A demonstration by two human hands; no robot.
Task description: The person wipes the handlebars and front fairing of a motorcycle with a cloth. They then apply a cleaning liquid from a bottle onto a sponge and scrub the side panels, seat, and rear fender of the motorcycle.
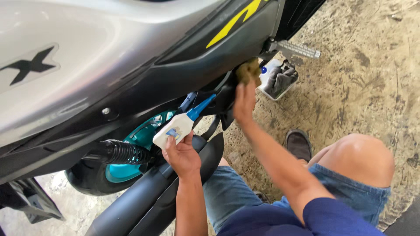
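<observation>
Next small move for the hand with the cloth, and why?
Probably rub the brownish cloth along the dark lower panel. The right hand already presses it there, while the left hand holds a white bottle, blue nozzle aimed under the bodywork.

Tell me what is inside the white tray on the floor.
The white tray holds a crumpled dark grey cloth and something small with a blue cap. The footpeg crosses its far edge, and whatever lies under the cloth is hidden.
</observation>
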